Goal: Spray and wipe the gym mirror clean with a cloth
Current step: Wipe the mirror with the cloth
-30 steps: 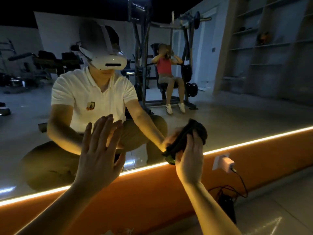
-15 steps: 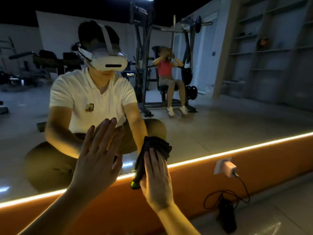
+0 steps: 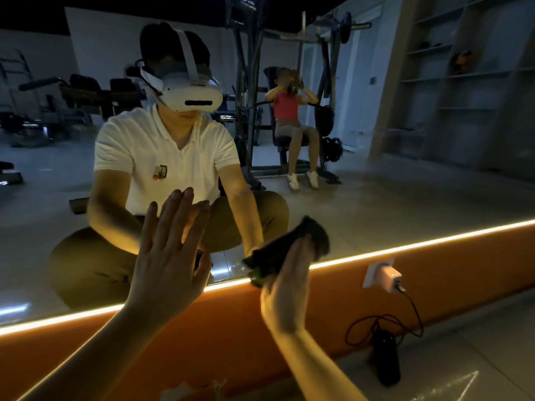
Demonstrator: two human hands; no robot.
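- Two hands are up at the large wall mirror (image 3: 405, 198). My left hand (image 3: 168, 256) lies flat on the glass, fingers straight and slightly spread, holding nothing.
- My right hand (image 3: 286, 285) presses a dark crumpled cloth (image 3: 301, 235) onto the glass with straight fingers. I cannot tell whether the thumb hooks round it.
- That cloth sits low on the mirror, just above the glowing warm-white light strip (image 3: 405, 246) along the bottom edge. A small green bit at its lower end overlaps the strip.
- My right hand covers much of the cloth's lower half.
- Under the strip runs an orange wall band (image 3: 231, 328), and my left forearm crosses in front of it.
- Right of my right hand, a white charger block (image 3: 386, 277) is plugged into that band. A black cable (image 3: 411, 311) loops down from it to a dark oblong device (image 3: 385, 360) on the pale tiled floor (image 3: 477, 357).
- Reflected in the glass are a squatting person in a white polo shirt (image 3: 162, 157), a second person (image 3: 286, 111) seated at a weight machine (image 3: 249, 82), and open shelves (image 3: 451, 82) at far right.
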